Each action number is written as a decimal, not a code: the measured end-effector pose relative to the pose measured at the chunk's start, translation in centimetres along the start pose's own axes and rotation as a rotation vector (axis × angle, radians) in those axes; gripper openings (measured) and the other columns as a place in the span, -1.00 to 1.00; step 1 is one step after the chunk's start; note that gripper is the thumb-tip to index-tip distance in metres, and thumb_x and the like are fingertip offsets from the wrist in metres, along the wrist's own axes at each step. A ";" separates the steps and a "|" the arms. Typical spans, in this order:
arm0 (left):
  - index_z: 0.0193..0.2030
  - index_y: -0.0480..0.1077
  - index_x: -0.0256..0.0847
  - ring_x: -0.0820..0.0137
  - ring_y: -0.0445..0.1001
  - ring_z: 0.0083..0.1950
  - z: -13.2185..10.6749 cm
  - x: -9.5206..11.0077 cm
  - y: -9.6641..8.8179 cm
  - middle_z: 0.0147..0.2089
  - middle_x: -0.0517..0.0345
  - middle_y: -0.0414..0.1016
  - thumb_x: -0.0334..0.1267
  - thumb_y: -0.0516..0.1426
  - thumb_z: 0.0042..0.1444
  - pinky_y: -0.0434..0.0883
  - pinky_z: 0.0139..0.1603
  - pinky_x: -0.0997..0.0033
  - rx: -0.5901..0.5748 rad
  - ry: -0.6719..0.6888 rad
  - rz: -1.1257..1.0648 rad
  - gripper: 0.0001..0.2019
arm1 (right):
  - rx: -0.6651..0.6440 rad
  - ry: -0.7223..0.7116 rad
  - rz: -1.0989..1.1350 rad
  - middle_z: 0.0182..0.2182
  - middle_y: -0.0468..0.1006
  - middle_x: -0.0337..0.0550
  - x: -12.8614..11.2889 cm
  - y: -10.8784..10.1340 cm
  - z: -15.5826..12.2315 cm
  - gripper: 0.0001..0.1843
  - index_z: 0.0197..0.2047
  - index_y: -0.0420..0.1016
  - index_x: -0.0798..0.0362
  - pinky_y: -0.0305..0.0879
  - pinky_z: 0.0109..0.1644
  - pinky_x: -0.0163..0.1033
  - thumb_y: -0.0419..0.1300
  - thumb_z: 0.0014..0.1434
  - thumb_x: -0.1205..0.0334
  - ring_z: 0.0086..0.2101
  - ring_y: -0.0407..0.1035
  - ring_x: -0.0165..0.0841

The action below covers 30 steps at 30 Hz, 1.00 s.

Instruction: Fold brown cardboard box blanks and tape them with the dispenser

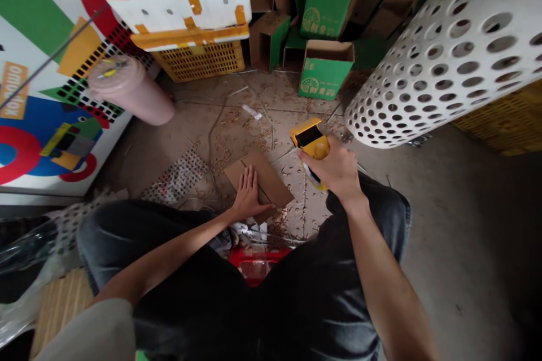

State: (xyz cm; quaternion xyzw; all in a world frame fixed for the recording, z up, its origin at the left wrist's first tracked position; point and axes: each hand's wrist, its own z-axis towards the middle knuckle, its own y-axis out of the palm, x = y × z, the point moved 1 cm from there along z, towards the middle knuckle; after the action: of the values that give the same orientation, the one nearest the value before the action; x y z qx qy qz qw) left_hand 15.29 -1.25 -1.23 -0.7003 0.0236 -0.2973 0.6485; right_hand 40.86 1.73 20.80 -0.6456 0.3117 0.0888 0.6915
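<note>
From the head camera we look down past our own knees at a flat piece of brown cardboard [271, 177] lying on the floor just ahead of us. Its long axis runs diagonally, from upper left to lower right in the view, and a dark seam or crease follows that line. Our left hand [249, 194] is the nearer one: it lies open and flat on the cardboard's lower-left side, fingers spread and pointing away from us. Our right hand [328, 166] is closed around a yellow handheld tool [308, 138], perhaps a tape dispenser, and holds it to the right of the cardboard, near it but apparently not touching.

Beneath them is a concrete floor [423, 237] scattered with wood shavings [237, 135]. Our dark jeans [381, 203] fill the foreground, with a red plastic basket [256, 262] between our knees. Ahead stand open green-printed cartons [326, 70] and a yellow plastic crate [199, 59] under a white foam box [169, 0] bound with yellow tape. A white perforated sheet [440, 62] leans in on the right; on the left, a pink roll [131, 90] rests against a colourful printed panel [42, 96].
</note>
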 end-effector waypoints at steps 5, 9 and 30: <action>0.57 -0.24 -0.42 -0.22 -0.37 0.62 0.6 0.4 -0.6 0.62 -0.43 -0.37 0.46 0.26 -0.11 -0.16 0.57 -0.25 -0.009 -0.051 -0.013 0.36 | -0.003 -0.001 -0.016 -0.37 0.57 0.03 -0.2 0.3 0.2 -0.43 -0.13 0.50 0.01 0.36 -0.16 0.06 0.35 0.02 -0.29 -0.22 0.51 0.08; 0.46 0.07 -0.36 -0.15 -0.06 0.58 2.3 -1.6 -2.7 0.54 -0.41 -0.01 0.30 0.19 0.13 0.00 0.54 -0.16 0.039 -0.099 -0.010 -0.04 | -0.082 0.041 -0.079 -0.30 0.60 0.14 -0.6 1.5 0.0 -0.37 -0.04 0.48 0.09 0.36 -0.14 0.06 0.32 0.06 -0.27 -0.18 0.53 0.12; -0.01 0.41 -0.26 -0.02 0.46 0.12 6.0 -8.2 0.5 0.07 -0.29 0.35 0.11 -0.19 0.47 0.41 0.10 -0.04 0.499 -0.830 -0.357 -0.47 | -0.303 -0.168 -0.219 -0.38 0.63 -0.04 -0.3 15.1 -5.4 -0.39 0.00 0.38 0.00 0.27 -0.29 -0.17 0.11 0.22 -0.38 -0.34 0.53 -0.12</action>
State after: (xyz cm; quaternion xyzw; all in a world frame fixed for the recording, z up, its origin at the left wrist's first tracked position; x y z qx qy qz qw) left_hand 11.38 7.44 -4.71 -0.5765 -0.4272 -0.0970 0.6897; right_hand 30.94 -1.03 8.47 -0.7624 0.1639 0.1128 0.6157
